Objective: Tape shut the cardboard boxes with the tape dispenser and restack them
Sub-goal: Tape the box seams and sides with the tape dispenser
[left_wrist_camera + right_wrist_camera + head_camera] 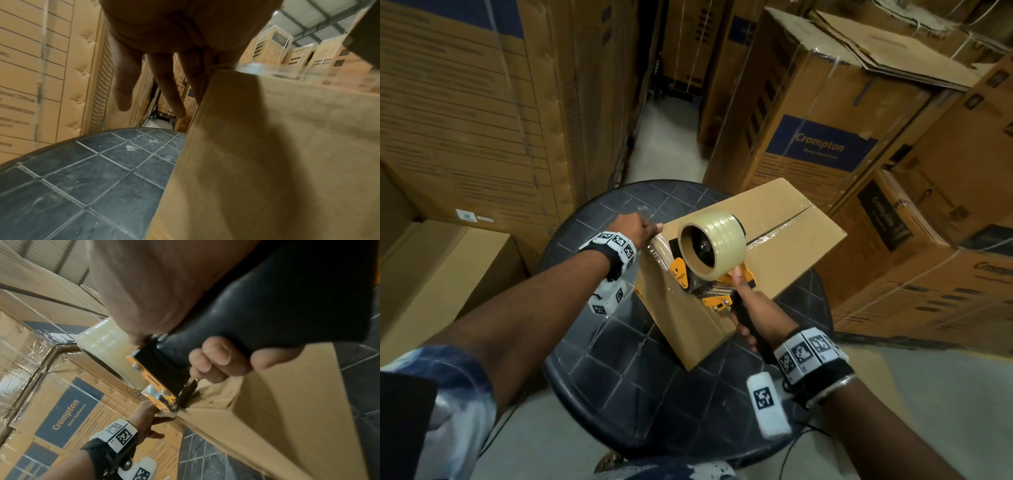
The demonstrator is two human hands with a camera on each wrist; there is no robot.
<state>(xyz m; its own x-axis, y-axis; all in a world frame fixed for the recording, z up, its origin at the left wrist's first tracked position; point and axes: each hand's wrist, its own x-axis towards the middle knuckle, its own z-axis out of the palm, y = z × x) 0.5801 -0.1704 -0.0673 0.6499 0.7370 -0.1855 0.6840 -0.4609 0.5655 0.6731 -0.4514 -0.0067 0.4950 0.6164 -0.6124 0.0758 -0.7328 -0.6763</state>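
Nearest my head camera, at the lower right of the frame, my right hand (pixel 748 317) has its grip clamped around the black handle of the tape dispenser (pixel 709 274), fingers curled tight as the right wrist view shows. The dispenser's orange frame and clear tape roll (pixel 710 243) sit on the near end of the cardboard box (pixel 784 246), its blade end pressed at the box's edge. The box lies closed on the dark, round tiled surface (pixel 619 349) in mid-frame, a strip of clear tape running along its centre seam. My left hand (pixel 635 228) is at the box's left corner, thumb side against the tape there; the left wrist view shows its fingers (pixel 123 84) hanging straight and apart, gripping nothing. Tall printed cartons (pixel 822 137) stand stacked across the upper frame.
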